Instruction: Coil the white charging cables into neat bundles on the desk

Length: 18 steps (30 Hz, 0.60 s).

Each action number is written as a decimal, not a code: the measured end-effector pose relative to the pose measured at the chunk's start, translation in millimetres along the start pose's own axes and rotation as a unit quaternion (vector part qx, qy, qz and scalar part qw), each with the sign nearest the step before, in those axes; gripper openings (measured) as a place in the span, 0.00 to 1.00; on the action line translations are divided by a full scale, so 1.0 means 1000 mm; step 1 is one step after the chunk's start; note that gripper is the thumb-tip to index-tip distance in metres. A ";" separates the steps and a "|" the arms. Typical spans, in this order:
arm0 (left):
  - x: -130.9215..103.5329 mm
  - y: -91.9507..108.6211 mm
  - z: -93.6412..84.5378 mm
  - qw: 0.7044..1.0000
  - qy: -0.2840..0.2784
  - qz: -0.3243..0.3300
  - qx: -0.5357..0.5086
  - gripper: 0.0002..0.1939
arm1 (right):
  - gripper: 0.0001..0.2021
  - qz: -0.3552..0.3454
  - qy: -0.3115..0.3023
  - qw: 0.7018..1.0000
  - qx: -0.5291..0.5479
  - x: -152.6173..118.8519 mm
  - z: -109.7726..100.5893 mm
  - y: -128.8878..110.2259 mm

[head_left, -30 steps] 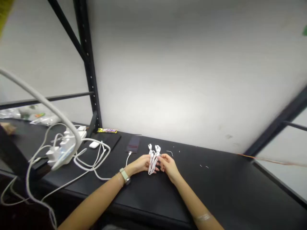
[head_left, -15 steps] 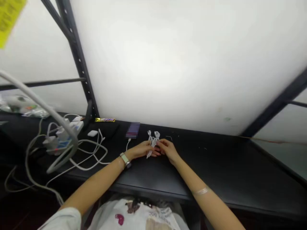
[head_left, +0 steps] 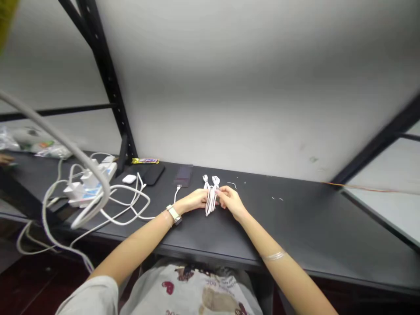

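Note:
A folded bundle of white cable [head_left: 211,202] is held upright between my two hands over the black desktop. My left hand [head_left: 196,200] closes on its left side, the fingertips partly behind the cable. My right hand [head_left: 230,202] pinches the bundle's right side near its upper part. Just beyond the fingers, tops of white cable coils [head_left: 215,180] show; whether these belong to the same bundle I cannot tell. Close by on the left lies a phone [head_left: 183,176], its screen blurred, with a white charging cable [head_left: 177,192] plugged into its near end.
At the left, a power strip [head_left: 85,192] with several plugs stands among loose white cables [head_left: 141,210]. A white earbud-like case [head_left: 129,179], a black flat item [head_left: 154,174] and a yellow wrapper [head_left: 145,161] lie near the wall. Short white scraps [head_left: 232,184] lie at right.
The held bundle has turned so its loops face me more broadly. My hands stay nearly in place, and the wall looks darker.

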<state>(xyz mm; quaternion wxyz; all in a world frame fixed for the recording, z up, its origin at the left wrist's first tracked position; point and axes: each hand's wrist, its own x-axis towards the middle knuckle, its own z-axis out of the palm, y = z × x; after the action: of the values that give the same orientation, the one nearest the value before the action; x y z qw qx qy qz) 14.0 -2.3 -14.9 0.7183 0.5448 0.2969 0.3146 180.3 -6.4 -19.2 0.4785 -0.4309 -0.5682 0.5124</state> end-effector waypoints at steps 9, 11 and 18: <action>0.000 0.004 -0.001 0.984 0.050 0.092 0.146 0.05 | 0.08 0.013 -0.019 1.000 0.003 0.003 -0.004 0.006; -0.001 0.007 -0.002 0.978 0.060 0.109 0.166 0.05 | 0.08 0.019 -0.022 1.000 0.003 0.003 -0.005 0.007; -0.006 0.005 -0.005 0.968 0.106 0.120 0.193 0.13 | 0.07 0.022 -0.016 1.000 0.000 0.005 -0.004 0.010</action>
<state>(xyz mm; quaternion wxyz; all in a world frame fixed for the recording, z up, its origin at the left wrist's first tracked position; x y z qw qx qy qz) 6.0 -2.6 -10.3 0.5211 0.6683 0.3587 0.3914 183.8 0.8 -28.6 0.4577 -0.4350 -0.5664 0.5297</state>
